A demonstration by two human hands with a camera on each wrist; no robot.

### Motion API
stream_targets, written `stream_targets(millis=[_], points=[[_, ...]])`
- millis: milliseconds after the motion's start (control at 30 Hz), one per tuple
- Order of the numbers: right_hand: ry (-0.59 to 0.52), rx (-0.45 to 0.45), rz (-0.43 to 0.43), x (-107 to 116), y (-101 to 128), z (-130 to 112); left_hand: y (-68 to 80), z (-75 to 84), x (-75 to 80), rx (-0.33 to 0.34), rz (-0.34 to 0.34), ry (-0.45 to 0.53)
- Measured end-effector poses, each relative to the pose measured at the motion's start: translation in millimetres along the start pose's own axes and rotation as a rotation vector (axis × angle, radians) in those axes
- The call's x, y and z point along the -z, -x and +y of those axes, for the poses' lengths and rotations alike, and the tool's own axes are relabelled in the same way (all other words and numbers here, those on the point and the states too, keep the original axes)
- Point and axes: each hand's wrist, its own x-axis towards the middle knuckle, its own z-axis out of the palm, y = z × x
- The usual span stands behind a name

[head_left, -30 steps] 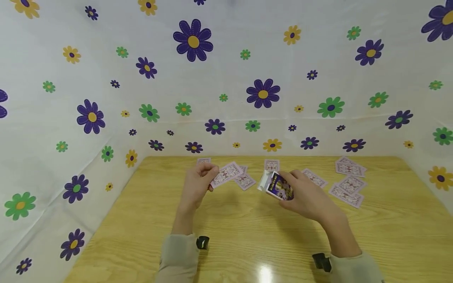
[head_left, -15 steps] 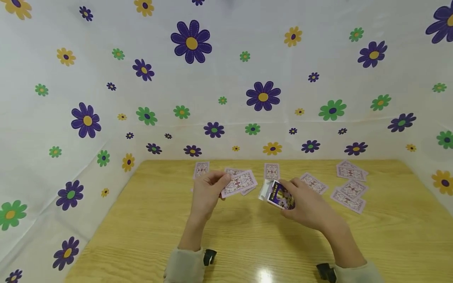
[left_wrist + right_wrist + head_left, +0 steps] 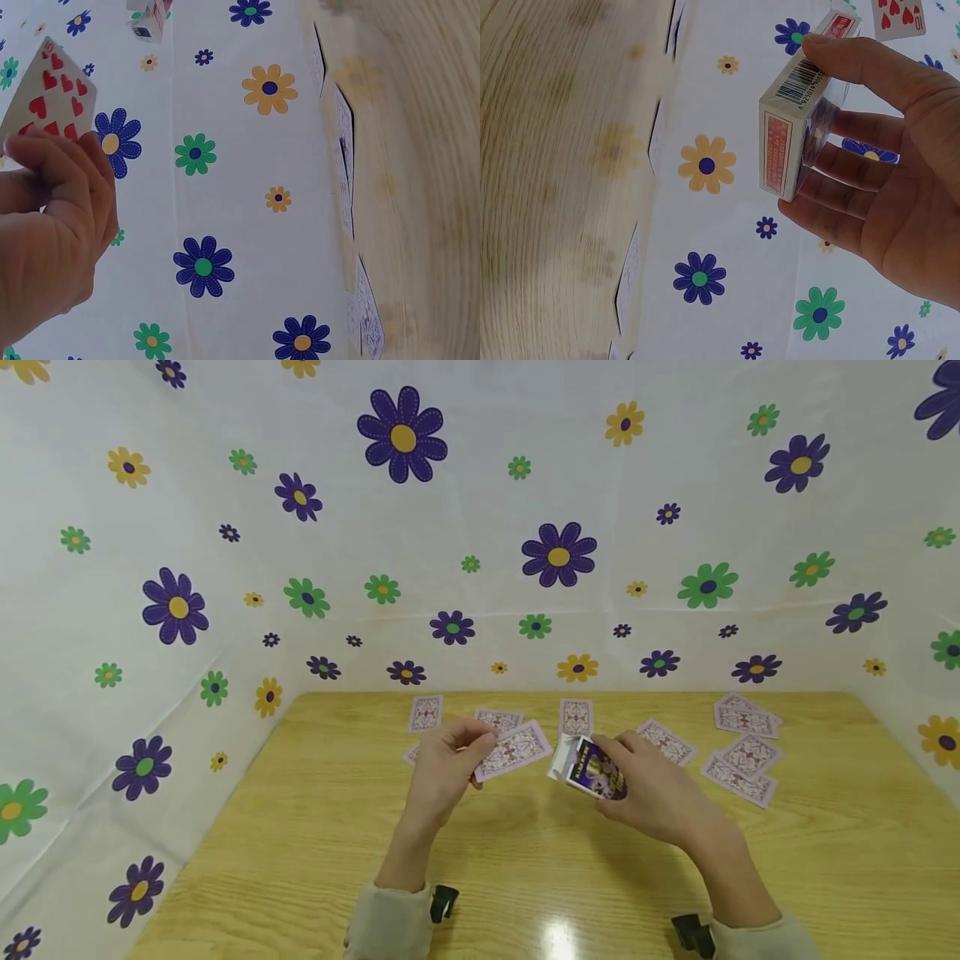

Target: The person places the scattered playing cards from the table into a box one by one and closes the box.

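On my feed the left hand (image 3: 442, 770) pinches a playing card (image 3: 516, 750) above the table (image 3: 510, 868), red hearts (image 3: 51, 79) on its face; the right hand (image 3: 656, 789) grips the card box (image 3: 597, 769), its flap (image 3: 558, 760) toward that card. Farther out, I see loose cards (image 3: 576, 717) lying back-up near the flowered cloth (image 3: 480, 510).

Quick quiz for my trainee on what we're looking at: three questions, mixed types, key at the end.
1. Which hand holds the playing-card box?
2. True or false: the left hand pinches a spade.
3. The playing cards on the wood-grain table lie: A) face up; B) face down; C) standing on edge.

Key:
1. The right hand.
2. False; it pinches the ten of hearts.
3. B.
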Motion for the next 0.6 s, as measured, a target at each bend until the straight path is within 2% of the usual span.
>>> stream_targets(millis=[100, 200, 333, 433, 600], points=[[0.002, 0.008, 0.001, 0.3, 0.0, -0.7, 1.5, 1.6, -0.4, -0.034, -0.045, -0.083], [0.0, 0.012, -0.004, 1.1, 0.6, -2.1, 3.7, 2.1, -2.1, -0.107, -0.081, -0.176], [0.002, 0.023, -0.009, 2.2, 1.3, -4.6, 6.2, 3.2, -6.5, -0.183, -0.096, -0.266], [0.014, 0.03, -0.006, 1.8, 1.9, -6.6, 7.0, 4.8, -10.6, -0.229, -0.07, -0.334], [0.025, 0.042, -0.005, -0.5, 2.4, -10.6, 7.5, 5.6, -16.0, -0.321, 0.009, -0.455]])
